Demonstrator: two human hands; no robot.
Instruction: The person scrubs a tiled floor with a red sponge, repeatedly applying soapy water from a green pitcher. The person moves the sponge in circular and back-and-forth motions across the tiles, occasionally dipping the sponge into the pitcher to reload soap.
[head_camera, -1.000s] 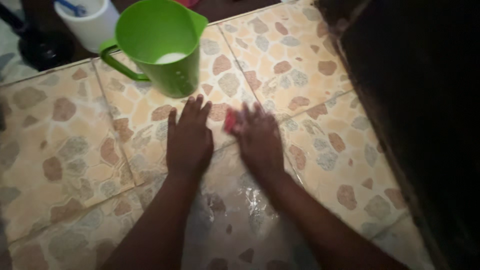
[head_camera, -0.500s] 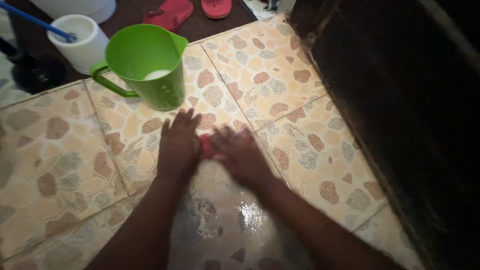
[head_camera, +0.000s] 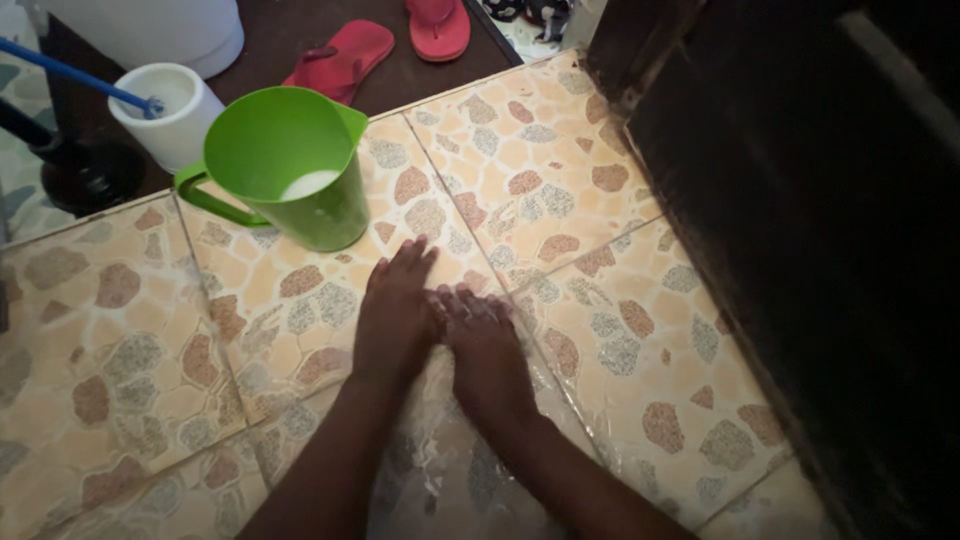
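My left hand (head_camera: 395, 318) lies flat, palm down, on the patterned floor tiles (head_camera: 150, 330), holding nothing. My right hand (head_camera: 487, 350) presses on the tile right beside it, thumb sides touching, with wet suds on its fingers. The red scrubbing pad seen under the right hand in the earlier frames is now hidden beneath it. A green plastic jug (head_camera: 290, 185) with white liquid or powder at its bottom stands just beyond my left hand's fingertips.
The tiles under my forearms are wet and soapy (head_camera: 450, 470). A white tub (head_camera: 170, 110) holding a blue-handled brush stands behind the jug. Two red flip-flops (head_camera: 345, 55) lie on the dark floor beyond. A dark wall or door (head_camera: 820, 250) runs along the right.
My right hand has slid left and toward me across the tile with the red pad, ending against my left hand; the pad is now covered. The view has tilted up slightly.
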